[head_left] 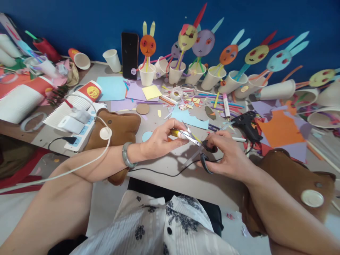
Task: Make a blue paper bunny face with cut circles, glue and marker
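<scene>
Near the table's middle, my left hand (158,143) is closed, pinching a small yellow-and-white piece (175,133) whose kind I cannot make out. My right hand (231,156) has its fingers through the black handles of a pair of scissors (193,138). The blades point left and lie at the fingertips of my left hand, against or just in front of the white part. Whether they cut into it is unclear. A torn light-blue paper (190,117) lies behind the hands, and a black glue gun (247,126) rests right of them.
Paper cups with rabbit-faced paper figures (147,45) line the blue wall beside a propped phone (130,55). A power strip (85,134) and brown cushion (117,124) lie left; another brown cushion (292,180) lies right. Paper scraps, a tape roll (176,93) and black cord (164,173) cross the table.
</scene>
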Tool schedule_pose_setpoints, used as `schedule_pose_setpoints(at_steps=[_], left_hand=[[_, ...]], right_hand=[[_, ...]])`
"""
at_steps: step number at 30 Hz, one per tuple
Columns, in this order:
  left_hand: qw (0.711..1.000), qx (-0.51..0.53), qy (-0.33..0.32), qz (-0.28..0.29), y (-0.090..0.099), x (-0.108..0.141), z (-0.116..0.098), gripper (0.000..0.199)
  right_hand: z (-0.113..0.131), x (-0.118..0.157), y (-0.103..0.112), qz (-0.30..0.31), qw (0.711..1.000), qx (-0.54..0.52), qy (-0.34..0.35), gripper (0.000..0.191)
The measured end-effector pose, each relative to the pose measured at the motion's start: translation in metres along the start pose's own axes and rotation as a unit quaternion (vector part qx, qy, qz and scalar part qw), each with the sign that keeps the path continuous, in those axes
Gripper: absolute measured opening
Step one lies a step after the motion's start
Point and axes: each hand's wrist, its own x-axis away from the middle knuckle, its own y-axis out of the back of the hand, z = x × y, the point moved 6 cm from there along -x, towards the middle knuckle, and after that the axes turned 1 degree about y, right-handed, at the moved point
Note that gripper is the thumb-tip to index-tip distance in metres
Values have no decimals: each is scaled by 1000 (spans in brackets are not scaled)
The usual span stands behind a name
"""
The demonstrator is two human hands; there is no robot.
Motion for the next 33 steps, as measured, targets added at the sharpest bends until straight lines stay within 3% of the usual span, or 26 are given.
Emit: schedule_pose_setpoints(at_steps=[4,8,13,22,28,33], left_hand=[[1000,6,6,1,0,0,0,31],[1000,-10,19,1,0,0,0,33],[1000,-16,-11,-3,0,0,-3,29],[999,-35,-25,-6,1,1,-7,27],[998,-56,-19,-7,1,2,-5,29],[998,-61,-14,-5,2,1,-7,27]], right_hand=[[-1,-2,0,21,999,-1,-36,45],[0,0,-2,34,999,-28,-27,45],[-3,6,-4,41,998,-46,-32,43],[-6,7,-5,50,995,-61,-66,48],[-12,9,-3,49,994,-53,-78,42],[-8,3,8,-13,994,-45,-94,34]])
